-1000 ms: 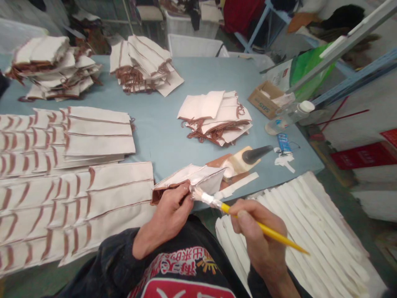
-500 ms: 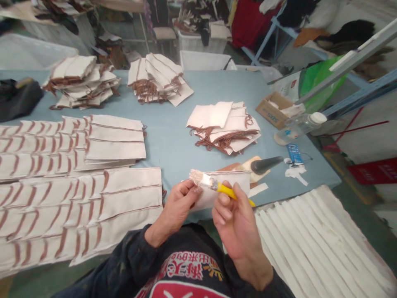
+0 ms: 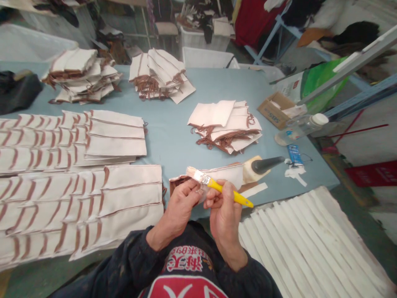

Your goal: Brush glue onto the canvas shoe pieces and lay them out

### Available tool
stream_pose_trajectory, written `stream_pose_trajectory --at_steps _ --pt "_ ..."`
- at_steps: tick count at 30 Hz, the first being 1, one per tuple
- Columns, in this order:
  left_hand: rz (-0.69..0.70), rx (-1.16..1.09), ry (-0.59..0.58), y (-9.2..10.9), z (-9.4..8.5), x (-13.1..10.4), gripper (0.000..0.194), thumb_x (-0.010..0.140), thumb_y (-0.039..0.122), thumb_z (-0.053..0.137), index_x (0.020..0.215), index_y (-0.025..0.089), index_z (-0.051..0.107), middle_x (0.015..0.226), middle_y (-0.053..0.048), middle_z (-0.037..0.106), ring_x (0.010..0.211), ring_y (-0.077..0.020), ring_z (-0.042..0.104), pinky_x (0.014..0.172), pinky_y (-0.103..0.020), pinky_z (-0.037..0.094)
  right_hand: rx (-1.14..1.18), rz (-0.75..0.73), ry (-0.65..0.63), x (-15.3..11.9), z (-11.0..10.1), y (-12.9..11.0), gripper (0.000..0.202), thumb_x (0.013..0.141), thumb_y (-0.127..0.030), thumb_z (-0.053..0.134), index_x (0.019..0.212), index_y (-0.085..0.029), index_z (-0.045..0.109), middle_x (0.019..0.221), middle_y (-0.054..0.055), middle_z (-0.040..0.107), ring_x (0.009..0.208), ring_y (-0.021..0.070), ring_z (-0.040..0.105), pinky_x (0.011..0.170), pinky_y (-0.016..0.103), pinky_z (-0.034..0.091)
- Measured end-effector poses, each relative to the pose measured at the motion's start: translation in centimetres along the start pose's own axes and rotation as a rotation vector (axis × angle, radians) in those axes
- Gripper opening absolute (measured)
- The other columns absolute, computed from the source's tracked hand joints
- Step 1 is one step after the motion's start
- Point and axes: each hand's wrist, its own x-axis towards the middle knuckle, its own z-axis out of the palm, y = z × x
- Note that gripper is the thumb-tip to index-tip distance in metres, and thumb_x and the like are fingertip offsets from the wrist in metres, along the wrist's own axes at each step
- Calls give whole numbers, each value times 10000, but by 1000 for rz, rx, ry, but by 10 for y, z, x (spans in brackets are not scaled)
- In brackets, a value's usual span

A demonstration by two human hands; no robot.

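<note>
My right hand (image 3: 225, 207) is closed around the yellow handle of a paintbrush (image 3: 229, 192). Its bristles point up and left, above the fingers of my left hand (image 3: 178, 207). My left hand is pinched on a white fabric piece with brown edging (image 3: 228, 174), which extends to the right behind the brush. Where the two hands nearly meet, the part of the piece between them is mostly hidden. Just beyond its right end lies a tool with a dark handle (image 3: 266, 164) on a pale, stained scrap.
Overlapping rows of brown-edged white pieces (image 3: 130, 186) cover the left side. Stacks of similar pieces (image 3: 214, 114) stand farther back on the blue table (image 3: 167, 124). A clear bottle (image 3: 297, 129) and a small cardboard box (image 3: 274, 111) are at right; white strips (image 3: 297, 231) lie at front right.
My right hand has moved left, close to my left hand, and its fingers have curled in. The white piece has shifted left, its brown edge now showing beside my left hand.
</note>
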Motion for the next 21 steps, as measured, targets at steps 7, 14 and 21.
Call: stream_pose_trajectory --at_steps 7,14,21 --pt "-74 -44 -5 12 3 -5 308 757 383 869 758 169 647 636 58 485 563 -81 308 536 -240 220 -170 -308 -105 -3 -9 -7 325 1043 -538 689 987 -218 689 668 -45 702 460 90 543 504 212 492" --pt "-109 -62 -9 13 3 -7 253 746 359 853 858 149 766 662 30 573 570 -85 342 539 -241 224 -490 -626 -186 5 -28 -3 229 1090 -411 604 1049 -226 733 733 -13 749 513 131 590 551 273 546" --pt "-147 -112 -7 16 6 -8 246 692 342 897 743 168 731 604 47 502 594 -105 405 565 -228 319 -592 -773 -239 -2 -51 -25 107 1068 -326 650 1066 -292 752 830 0 790 677 180 708 692 332 599"
